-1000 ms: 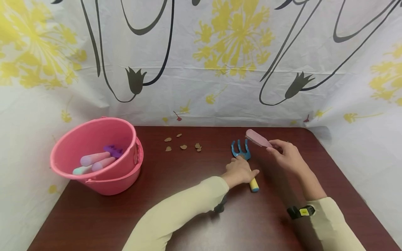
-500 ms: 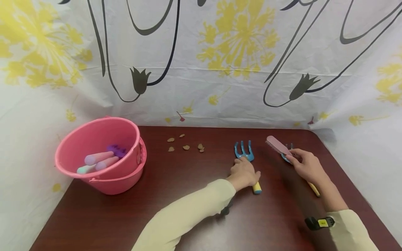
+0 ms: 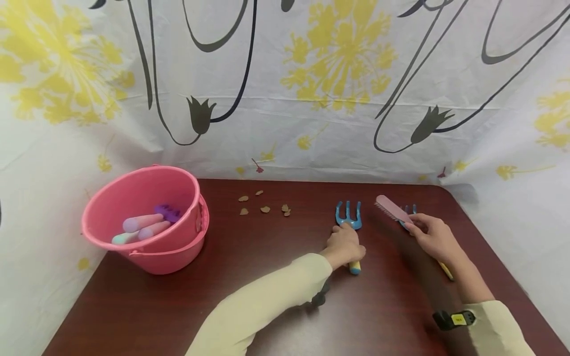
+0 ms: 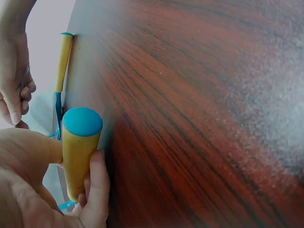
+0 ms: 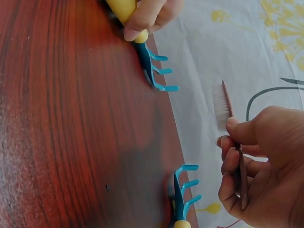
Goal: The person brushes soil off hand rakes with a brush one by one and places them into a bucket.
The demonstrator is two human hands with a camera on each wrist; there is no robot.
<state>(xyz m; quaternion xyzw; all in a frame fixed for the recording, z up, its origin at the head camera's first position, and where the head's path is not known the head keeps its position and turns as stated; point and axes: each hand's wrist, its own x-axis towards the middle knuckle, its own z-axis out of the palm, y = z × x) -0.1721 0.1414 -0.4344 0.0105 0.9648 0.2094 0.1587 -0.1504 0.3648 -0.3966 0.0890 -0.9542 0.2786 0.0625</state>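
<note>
My left hand [image 3: 345,245] grips the yellow handle of a blue three-pronged hand rake [image 3: 349,220], its prongs towards the far edge. In the left wrist view, thumb and fingers lie on either side of the rake's yellow handle [image 4: 80,156]. My right hand [image 3: 435,236] holds a pink brush [image 3: 392,207] by its handle, above the table. The right wrist view shows the brush's pale bristles [image 5: 220,107] facing left. A second blue and yellow hand rake [image 3: 446,271] lies below my right hand, which partly hides it in the head view.
Two pink buckets [image 3: 178,170], one nested in the other, stand tilted at the left of the dark red table [image 3: 267,237]. Inside are several pastel-handled things [image 3: 143,222] and a purple piece [image 3: 167,213]. Several small brown flakes [image 3: 265,209] lie near the far edge.
My right hand has moved right with the brush, over the second rake, which has come into view. My left fingers have closed round the first rake's handle, whose end has swung slightly left.
</note>
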